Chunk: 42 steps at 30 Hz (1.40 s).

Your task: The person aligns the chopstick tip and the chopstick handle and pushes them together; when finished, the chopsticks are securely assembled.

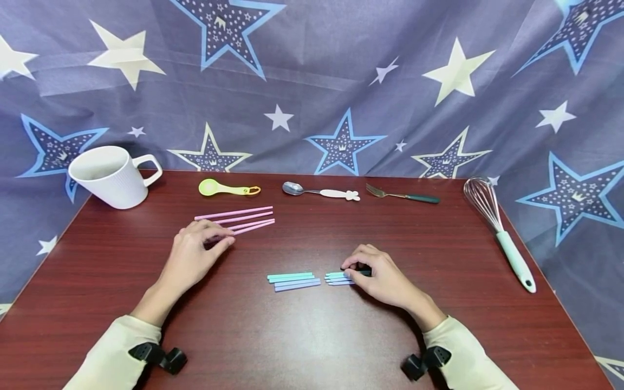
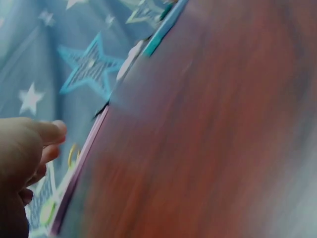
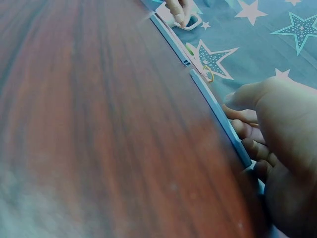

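Note:
In the head view my left hand (image 1: 197,252) is over the near end of several thin pink sticks (image 1: 244,217) on the table, thumb and index finger apart. The left wrist view shows the same hand (image 2: 25,153) with loosely bent fingers beside a pink stick (image 2: 81,151). My right hand (image 1: 382,273) is bent over a bundle of short green and blue sticks (image 1: 336,279), partly hiding it, with thumb and index tips right at them. In the right wrist view, the right hand's fingers (image 3: 250,131) lie along a blue stick (image 3: 218,111). A second green and blue bundle (image 1: 294,281) lies just left.
Along the back edge are a white mug (image 1: 114,176), a yellow-green measuring spoon (image 1: 224,188), a white-handled spoon (image 1: 322,192) and a green-handled fork (image 1: 403,195). A whisk (image 1: 502,233) lies at the right edge. A star-printed cloth (image 1: 312,81) hangs behind the table.

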Tool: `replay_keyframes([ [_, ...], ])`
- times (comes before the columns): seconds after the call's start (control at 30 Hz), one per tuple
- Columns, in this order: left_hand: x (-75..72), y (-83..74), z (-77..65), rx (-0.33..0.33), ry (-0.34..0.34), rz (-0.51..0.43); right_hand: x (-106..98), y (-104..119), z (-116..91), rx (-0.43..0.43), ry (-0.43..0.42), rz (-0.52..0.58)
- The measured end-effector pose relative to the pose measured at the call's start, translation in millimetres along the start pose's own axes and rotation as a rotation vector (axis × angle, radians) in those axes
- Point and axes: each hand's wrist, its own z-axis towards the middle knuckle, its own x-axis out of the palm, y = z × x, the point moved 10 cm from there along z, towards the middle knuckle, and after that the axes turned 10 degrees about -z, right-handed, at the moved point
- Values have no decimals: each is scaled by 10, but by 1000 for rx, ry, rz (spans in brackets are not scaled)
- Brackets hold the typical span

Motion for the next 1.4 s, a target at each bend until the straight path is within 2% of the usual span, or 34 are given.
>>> replay_keyframes([
  [0.13, 269, -243, -18, -3, 117, -62, 23, -1, 4, 5, 9, -10],
  [0.27, 555, -423, -67, -50, 237, -152, 51, 1, 8, 7, 16, -17],
  [0.4, 783, -525, -130, -77, 320, -214, 62, 15, 12, 2, 19, -22],
  [0.5, 890, -570, -182, -74, 355, -210, 66, 22, 15, -3, 22, -28],
  [0.63, 955, -595, -216, -77, 363, -197, 51, 21, 17, -7, 19, -36],
  [0.93, 1004, -614, -238, -97, 337, -220, 21, 31, -11, -24, 19, -36],
  [1.4, 1026, -619, -259, -103, 329, -198, 24, 28, -21, -39, 20, -50],
])
